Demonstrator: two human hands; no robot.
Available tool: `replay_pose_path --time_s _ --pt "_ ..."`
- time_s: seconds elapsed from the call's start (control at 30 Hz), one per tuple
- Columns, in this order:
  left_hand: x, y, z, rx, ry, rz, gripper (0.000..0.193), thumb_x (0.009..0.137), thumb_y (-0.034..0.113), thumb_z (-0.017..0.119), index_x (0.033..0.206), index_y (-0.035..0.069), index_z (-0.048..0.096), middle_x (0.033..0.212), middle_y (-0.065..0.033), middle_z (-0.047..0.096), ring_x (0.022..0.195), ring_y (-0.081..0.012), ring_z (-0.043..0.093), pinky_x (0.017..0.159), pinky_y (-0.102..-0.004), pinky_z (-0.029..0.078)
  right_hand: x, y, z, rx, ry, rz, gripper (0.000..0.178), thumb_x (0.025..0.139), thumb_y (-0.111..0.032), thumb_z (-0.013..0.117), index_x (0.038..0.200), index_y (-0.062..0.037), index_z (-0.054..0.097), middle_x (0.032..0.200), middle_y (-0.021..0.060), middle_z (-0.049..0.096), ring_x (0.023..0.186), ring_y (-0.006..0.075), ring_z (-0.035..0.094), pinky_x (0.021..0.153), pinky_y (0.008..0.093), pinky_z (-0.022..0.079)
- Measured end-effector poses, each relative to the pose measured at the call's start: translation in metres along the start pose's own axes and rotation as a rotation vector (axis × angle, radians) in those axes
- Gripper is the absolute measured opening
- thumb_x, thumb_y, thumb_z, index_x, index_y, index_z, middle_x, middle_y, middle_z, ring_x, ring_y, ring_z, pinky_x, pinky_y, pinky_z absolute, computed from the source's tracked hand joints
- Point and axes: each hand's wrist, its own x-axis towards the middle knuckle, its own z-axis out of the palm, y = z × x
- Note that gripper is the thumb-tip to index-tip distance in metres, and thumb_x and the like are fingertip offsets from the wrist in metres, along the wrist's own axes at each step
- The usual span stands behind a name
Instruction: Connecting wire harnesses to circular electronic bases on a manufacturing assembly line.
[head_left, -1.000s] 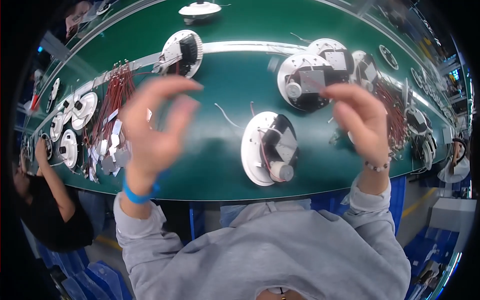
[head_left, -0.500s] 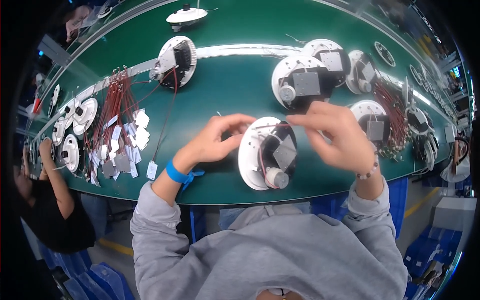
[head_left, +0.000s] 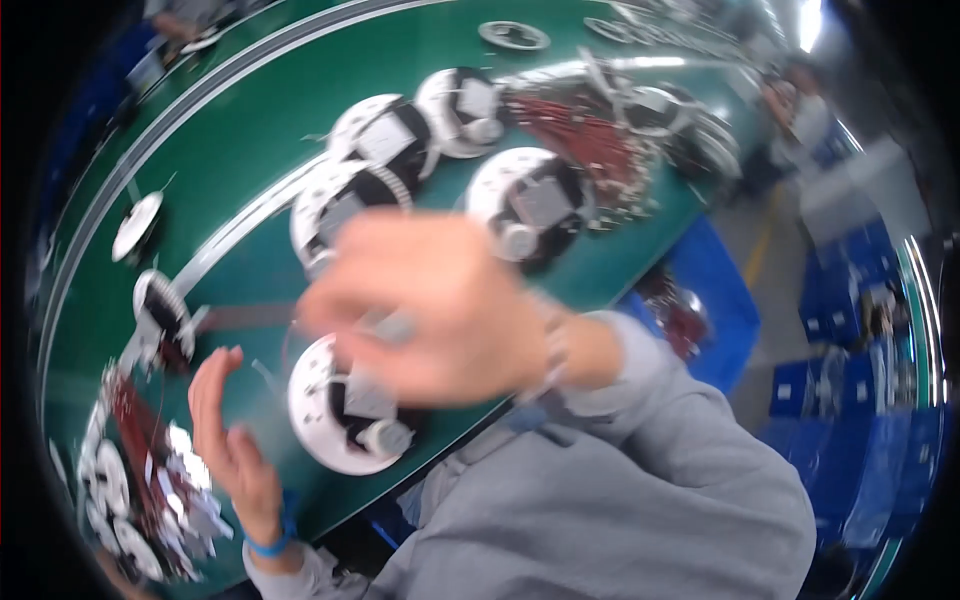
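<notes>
A round white disc assembly [head_left: 312,412] with a black part, a grey square plate and a silver cylinder lies on the green table in front of me. My right hand [head_left: 425,315] is raised over its far right side, hiding part of it. Its fingers are curled together and blurred; a small greyish thing shows between them, too smeared to name. To the left of the disc, my left hand [head_left: 232,435] is open, fingers stretched and apart from the disc. A blue band [head_left: 275,535] circles that wrist.
Similar disc assemblies [head_left: 525,200] stand at the back and right of the green table [head_left: 240,310]. Bundles of red-brown wires [head_left: 580,135] lie at far right, others [head_left: 135,425] at left beside small plates. Blue bins [head_left: 715,310] are below the right edge.
The view has swung to the right, shifting the table leftward in the picture. My right hand has curled its pointing finger in and now covers part of the disc. My left hand has opened wider.
</notes>
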Motion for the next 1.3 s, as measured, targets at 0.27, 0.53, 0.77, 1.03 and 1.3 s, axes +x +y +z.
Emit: replay_pose_path --time_s 0.27,0.53,0.77,1.03,1.3 --pt "0.022 0.034 0.016 -0.692 0.146 -0.066 0.035 0.091 0.026 0.022 0.076 0.0 0.039 0.087 -0.0247 0.055 0.08 -0.0281 0.056 0.077 -0.0383 0.043 -0.013 -0.011 -0.006 -0.079 0.012 -0.189 0.014 0.061 -0.015 0.062 0.067 -0.0038 0.056 0.071 0.007 0.056 0.065 0.0197 0.055 0.051 0.0264 0.043" --pt "0.03 0.026 -0.018 -0.761 0.435 -0.119 0.038 0.091 0.031 0.024 0.084 0.001 0.046 0.069 -0.0128 0.054 0.064 -0.0227 0.055 0.067 -0.0346 0.045 -0.083 0.156 -0.178 -1.175 -0.411 0.95 0.025 0.065 -0.025 0.062 0.072 -0.0006 0.062 0.077 0.0207 0.059 0.074 0.0336 0.059 0.067 0.0402 0.048" --pt "0.035 0.013 -0.024 -0.729 0.51 -0.036 0.038 0.091 0.029 0.022 0.084 0.001 0.047 0.064 -0.0103 0.053 0.055 -0.0203 0.053 0.064 -0.0349 0.046 -0.066 0.14 -0.175 -1.212 -0.352 0.96 0.022 0.066 -0.021 0.062 0.064 0.0007 0.061 0.068 0.0205 0.058 0.068 0.0322 0.059 0.066 0.0395 0.047" --pt "0.041 0.03 -0.03 -0.505 0.15 -0.143 0.033 0.088 0.021 0.032 0.097 -0.004 0.05 0.084 -0.0142 0.06 0.074 -0.0217 0.061 0.066 -0.0297 0.049 -0.005 0.027 -0.17 -0.777 0.335 0.591 0.023 0.083 -0.015 0.051 0.074 0.0056 0.056 0.062 -0.0026 0.052 0.058 0.0048 0.041 0.054 0.0208 0.037" --pt "0.042 0.075 -0.008 -0.779 0.071 0.159 0.019 0.085 0.011 0.041 0.085 -0.004 0.053 0.082 -0.0126 0.061 0.072 -0.0204 0.059 0.066 -0.0264 0.046 -0.015 -0.065 0.009 -0.204 -0.222 -0.091 0.007 0.068 0.005 0.054 0.064 0.0013 0.05 0.048 0.0059 0.037 0.04 0.0144 0.032 0.04 0.0253 0.022"
